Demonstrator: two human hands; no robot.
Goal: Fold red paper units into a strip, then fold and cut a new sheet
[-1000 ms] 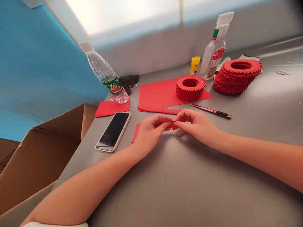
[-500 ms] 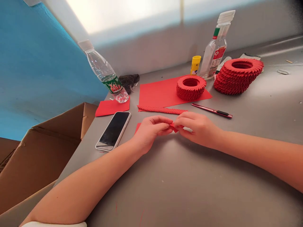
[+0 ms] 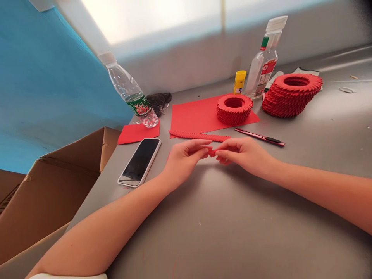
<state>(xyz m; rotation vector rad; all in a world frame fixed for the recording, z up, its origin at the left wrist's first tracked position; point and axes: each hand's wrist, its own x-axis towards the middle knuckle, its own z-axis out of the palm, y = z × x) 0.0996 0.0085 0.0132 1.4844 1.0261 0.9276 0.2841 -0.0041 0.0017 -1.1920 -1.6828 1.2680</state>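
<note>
My left hand (image 3: pixel 186 157) and my right hand (image 3: pixel 242 155) meet above the grey metal worktop (image 3: pixel 232 232), their fingertips pinching a small folded piece of red paper (image 3: pixel 212 153) from both sides. Most of that piece is hidden by my fingers. Just beyond my hands lies a long pleated strip of folded red paper (image 3: pixel 200 136). Behind it, a ring of folded red paper units (image 3: pixel 234 110) sits on a red paper sheet (image 3: pixel 192 120), and a taller, wider stacked ring (image 3: pixel 292 96) stands to the right.
A craft knife (image 3: pixel 260 137) lies right of the strip, and a smartphone (image 3: pixel 139 162) lies left of my left hand beside a red paper square (image 3: pixel 138 133). Farther back stand a water bottle (image 3: pixel 128 89), a glue stick (image 3: pixel 240 81) and a plastic bottle (image 3: pixel 264 64). A cardboard box (image 3: pixel 49 193) sits beyond the worktop's left edge.
My fingertips have closed in on the small red piece, which now shows as a smaller folded bit. My left hand has moved slightly right, covering more of the loose red paper beneath it.
</note>
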